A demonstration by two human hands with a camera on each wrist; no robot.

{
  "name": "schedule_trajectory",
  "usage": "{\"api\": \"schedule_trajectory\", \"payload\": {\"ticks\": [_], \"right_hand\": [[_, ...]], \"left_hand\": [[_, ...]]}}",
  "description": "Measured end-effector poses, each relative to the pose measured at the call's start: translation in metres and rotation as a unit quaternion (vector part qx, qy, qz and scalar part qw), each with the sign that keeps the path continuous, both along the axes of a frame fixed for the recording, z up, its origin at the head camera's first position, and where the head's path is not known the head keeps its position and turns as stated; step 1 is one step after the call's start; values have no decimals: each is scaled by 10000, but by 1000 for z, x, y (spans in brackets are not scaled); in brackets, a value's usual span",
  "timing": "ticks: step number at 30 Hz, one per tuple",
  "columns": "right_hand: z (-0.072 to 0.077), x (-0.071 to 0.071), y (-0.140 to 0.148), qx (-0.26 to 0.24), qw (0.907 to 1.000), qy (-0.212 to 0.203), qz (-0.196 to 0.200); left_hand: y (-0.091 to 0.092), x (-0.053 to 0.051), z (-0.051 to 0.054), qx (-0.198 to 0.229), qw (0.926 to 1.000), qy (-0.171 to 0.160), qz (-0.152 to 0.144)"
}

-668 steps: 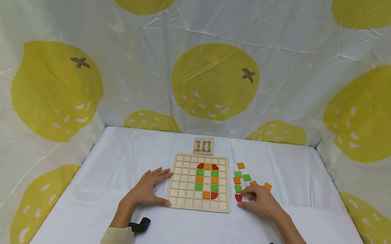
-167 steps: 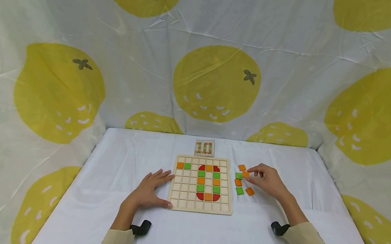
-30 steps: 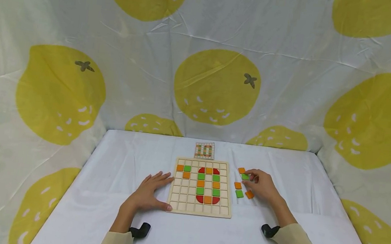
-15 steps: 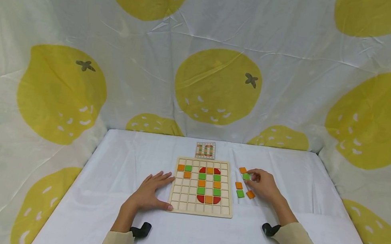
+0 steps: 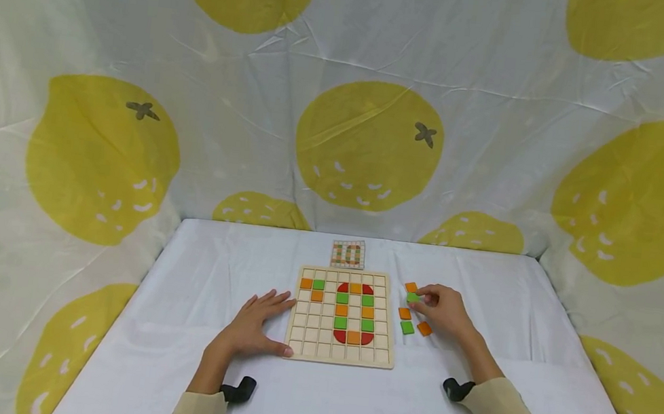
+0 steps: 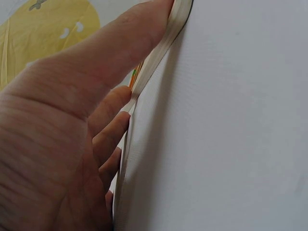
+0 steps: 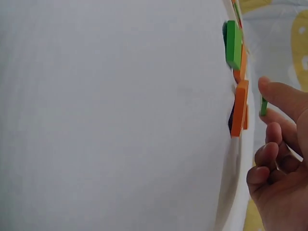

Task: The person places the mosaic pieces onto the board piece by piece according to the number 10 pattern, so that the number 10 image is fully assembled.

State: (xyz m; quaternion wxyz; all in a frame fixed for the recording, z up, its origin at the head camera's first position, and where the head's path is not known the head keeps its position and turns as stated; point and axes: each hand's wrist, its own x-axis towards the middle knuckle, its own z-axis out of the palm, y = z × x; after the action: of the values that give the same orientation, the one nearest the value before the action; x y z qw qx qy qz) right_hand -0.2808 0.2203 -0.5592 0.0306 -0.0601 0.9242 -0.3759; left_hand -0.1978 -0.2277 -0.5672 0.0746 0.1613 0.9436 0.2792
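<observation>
A square wooden grid board [image 5: 317, 350] lies flat on the table. On its right half, red, orange and green pieces form an oval ring [image 5: 342, 310]. At the board's upper left sit two orange tiles and one green tile [image 5: 319, 285]. My left hand [image 5: 253, 330] has its fingers spread, with fingertips and thumb against the board's left edge. Right of the board, my right hand [image 5: 446, 312] pinches a green tile [image 7: 263, 107] between thumb and index finger. Several loose tiles lie close by, among them an orange tile [image 5: 404, 314] and another green tile [image 5: 407, 327].
A small pattern card [image 5: 348, 254] stands or lies just behind the board; it shows a coloured grid. White cloth [image 5: 346, 407] covers the table. Behind it hangs a lemon-print curtain [image 5: 369, 146].
Since the oldest frame, a red piece has closed the ring's lower-left corner, and orange and green tiles have appeared at upper left. Lately, my right hand has shifted slightly left with the green tile.
</observation>
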Motion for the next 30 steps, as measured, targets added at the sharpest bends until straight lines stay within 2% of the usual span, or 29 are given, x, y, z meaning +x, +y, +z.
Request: {"api": "schedule_trajectory", "payload": {"ticks": [9, 16, 24, 30], "right_hand": [[4, 1, -27, -370, 9986, 232, 285], [6, 5, -54, -612, 9967, 153, 504], [7, 4, -94, -666, 9915, 474, 1015], [8, 8, -125, -793, 9867, 405, 1364]], "left_hand": [[0, 0, 1, 44, 9999, 65, -65], [0, 0, 0, 36, 10000, 38, -62], [0, 2, 2, 75, 9999, 43, -64], [0, 2, 2, 98, 9999, 20, -37]]}}
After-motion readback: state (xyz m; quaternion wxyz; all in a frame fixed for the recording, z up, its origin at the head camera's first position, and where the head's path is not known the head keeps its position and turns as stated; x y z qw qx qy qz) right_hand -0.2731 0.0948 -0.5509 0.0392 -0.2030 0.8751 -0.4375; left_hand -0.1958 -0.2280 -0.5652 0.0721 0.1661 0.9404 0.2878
